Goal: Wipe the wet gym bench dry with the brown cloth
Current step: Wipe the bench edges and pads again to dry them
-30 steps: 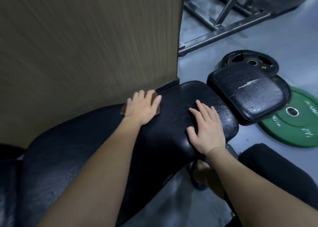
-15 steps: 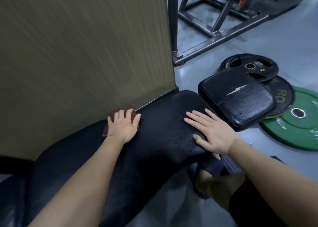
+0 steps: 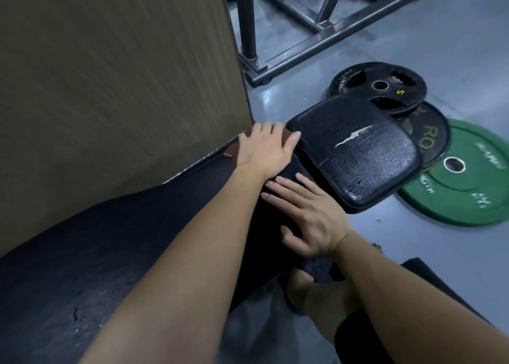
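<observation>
The black padded gym bench (image 3: 115, 242) runs from the lower left up to the middle of the view, with water drops on its near part. My left hand (image 3: 264, 150) lies flat on the brown cloth (image 3: 232, 152) and presses it onto the bench's far end, right beside the wooden wall. Only the cloth's edges show around the hand. My right hand (image 3: 308, 220) rests flat on the bench's right edge with fingers spread, holding nothing.
A brown wooden panel (image 3: 110, 74) stands close along the bench's left side. A separate cracked black pad (image 3: 355, 148) lies on the grey floor, over black weight plates (image 3: 380, 88) and a green plate (image 3: 462, 170). A steel rack frame (image 3: 303, 46) stands behind.
My left hand has slid the cloth along the bench towards its far end, up to the small pad. My right hand has stayed on the bench's right edge.
</observation>
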A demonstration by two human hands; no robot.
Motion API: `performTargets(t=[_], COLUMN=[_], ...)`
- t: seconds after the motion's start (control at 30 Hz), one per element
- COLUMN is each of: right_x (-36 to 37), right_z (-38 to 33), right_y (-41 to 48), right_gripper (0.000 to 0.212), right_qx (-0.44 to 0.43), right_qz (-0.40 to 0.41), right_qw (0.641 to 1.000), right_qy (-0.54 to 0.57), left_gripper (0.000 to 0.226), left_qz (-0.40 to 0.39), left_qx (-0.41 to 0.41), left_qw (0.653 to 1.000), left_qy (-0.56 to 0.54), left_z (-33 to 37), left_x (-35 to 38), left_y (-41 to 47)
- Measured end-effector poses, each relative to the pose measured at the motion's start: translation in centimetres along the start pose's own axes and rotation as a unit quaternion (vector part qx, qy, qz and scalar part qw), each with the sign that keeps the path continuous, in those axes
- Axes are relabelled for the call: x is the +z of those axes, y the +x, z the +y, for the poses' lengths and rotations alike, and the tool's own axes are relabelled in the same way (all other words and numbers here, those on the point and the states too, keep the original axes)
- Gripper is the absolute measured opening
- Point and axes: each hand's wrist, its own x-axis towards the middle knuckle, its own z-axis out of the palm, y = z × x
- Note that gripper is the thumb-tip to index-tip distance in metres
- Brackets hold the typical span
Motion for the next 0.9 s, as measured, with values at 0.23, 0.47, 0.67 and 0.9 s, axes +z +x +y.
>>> performTargets(t=[0.23,0.47,0.67,0.9], right_x=[-0.8,-1.1,-0.5,0.0], right_z=[-0.5,-1.4,-1.0,-0.3], right_y=[0.1,-0.1,-0.2,-0.1], right_gripper=[0.072,0.064,0.065,0.072], right_qx=[0.013,0.037,0.029,0.002], right_qz=[-0.023,-0.025,-0.004,0.021], right_qw=[1.0,0.999,0.999,1.0], right_qy=[-0.01,-0.024,-0.023,-0.02], left_gripper=[0.056,0.06,0.061,0.062], left_qz=[0.062,0.052,-0.017,-0.036], left_qx=[0.009,-0.101,-0.172,-0.1], left_qw=[0.997,0.992,0.985,0.992], left_qy=[-0.049,-0.049,0.015,-0.067], left_z=[-1.3,-8.3,-12.2,-6.4], left_x=[0.4,-0.7,-1.7,-1.6], left_y=[-3.9,-10.1,-10.9,-3.0])
